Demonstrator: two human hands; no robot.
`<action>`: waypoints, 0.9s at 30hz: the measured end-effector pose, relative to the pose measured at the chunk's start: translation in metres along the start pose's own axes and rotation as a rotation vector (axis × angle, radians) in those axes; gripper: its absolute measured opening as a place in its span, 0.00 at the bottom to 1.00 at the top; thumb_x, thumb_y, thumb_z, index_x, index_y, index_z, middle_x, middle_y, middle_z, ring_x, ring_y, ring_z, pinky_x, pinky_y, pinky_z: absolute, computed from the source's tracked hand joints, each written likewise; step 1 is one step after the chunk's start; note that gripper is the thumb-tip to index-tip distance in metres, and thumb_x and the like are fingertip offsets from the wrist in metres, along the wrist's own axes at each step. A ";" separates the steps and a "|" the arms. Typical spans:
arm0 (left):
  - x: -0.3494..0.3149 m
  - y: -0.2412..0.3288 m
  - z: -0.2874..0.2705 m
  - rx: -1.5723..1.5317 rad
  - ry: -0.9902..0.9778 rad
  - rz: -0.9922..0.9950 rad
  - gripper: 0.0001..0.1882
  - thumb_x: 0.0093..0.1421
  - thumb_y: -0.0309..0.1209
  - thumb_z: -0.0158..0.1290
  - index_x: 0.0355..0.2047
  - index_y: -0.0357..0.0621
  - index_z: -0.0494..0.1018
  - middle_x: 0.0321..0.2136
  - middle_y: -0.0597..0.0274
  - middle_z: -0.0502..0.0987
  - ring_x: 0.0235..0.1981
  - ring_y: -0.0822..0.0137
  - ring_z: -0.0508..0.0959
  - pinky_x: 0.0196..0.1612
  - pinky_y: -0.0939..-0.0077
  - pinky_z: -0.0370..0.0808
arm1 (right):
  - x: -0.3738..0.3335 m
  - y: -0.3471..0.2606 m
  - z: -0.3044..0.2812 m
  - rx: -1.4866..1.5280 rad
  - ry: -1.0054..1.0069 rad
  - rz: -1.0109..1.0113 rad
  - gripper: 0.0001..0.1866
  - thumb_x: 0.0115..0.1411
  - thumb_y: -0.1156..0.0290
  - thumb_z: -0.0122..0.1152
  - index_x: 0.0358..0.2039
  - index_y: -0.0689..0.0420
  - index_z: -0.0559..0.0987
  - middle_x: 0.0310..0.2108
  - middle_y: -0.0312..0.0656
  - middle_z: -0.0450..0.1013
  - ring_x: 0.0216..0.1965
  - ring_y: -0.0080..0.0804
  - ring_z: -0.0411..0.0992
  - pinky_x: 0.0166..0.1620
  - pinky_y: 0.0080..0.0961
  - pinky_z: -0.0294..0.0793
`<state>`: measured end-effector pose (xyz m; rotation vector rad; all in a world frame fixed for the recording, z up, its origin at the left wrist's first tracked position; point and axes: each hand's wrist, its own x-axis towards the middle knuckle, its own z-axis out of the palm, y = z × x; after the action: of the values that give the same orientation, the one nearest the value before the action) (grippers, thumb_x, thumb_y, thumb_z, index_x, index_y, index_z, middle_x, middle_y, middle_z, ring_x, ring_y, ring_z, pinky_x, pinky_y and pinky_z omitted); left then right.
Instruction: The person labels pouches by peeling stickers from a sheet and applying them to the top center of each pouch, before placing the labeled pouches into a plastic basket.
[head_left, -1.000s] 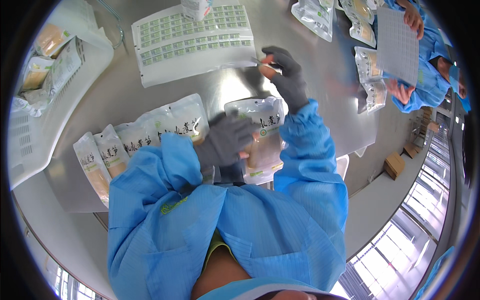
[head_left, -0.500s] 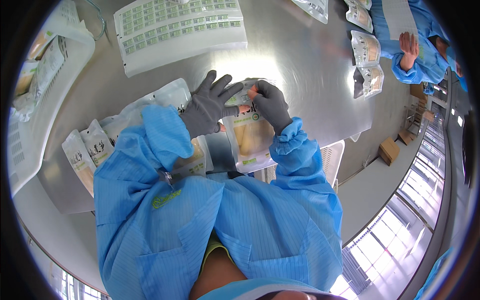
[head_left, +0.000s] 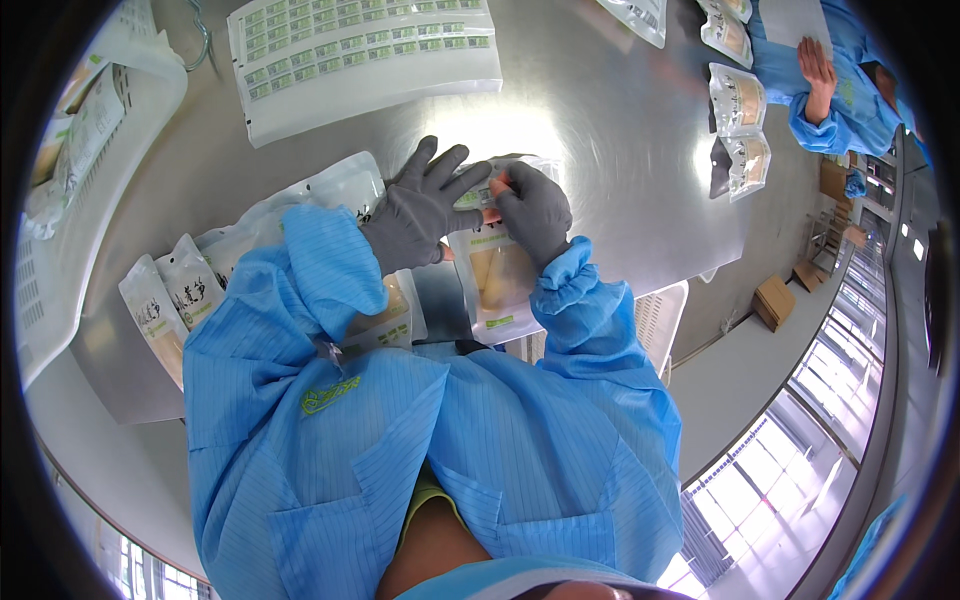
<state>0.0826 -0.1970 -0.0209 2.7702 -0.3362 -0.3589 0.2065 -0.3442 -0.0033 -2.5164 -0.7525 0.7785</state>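
Note:
Both my hands wear grey gloves with some fingertips bare. In front of me on the metal table (head_left: 640, 225) lies a clear-windowed pouch (head_left: 500, 280) with pale yellow food inside. Its upper part is partly covered by my hands. My left hand (head_left: 412, 215) is spread open, its thumb and fingertips against the pouch's upper left side. Over the upper right of the pouch, my right hand (head_left: 537, 212) is curled, with thumb and forefinger drawn together. Whatever lies between those fingertips is too small to make out.
More filled pouches (head_left: 192, 285) overlap along the left, some under my left arm. A stack of sheets with small green labels (head_left: 365, 105) lies at the far side. White plastic basket (head_left: 105, 215) stands left. Across the table, a person in blue (head_left: 835, 75) is beside other pouches (head_left: 738, 100).
My right hand has shifted slightly left and its fingers have curled a little more. My left hand stays nearly in place. The co-worker's hand has moved slightly upward.

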 end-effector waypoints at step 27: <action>-0.016 0.010 -0.013 0.091 0.092 -0.066 0.20 0.58 0.41 0.53 0.50 0.54 0.75 0.59 0.54 0.66 0.62 0.57 0.64 0.67 0.51 0.53 | 0.014 0.022 -0.009 0.069 -0.024 0.003 0.17 0.50 0.62 0.69 0.37 0.55 0.76 0.30 0.41 0.77 0.33 0.32 0.77 0.38 0.30 0.74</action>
<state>0.0691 -0.1986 -0.0025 2.8811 -0.2446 -0.2372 0.2299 -0.3549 -0.0128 -2.4517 -0.7174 0.8231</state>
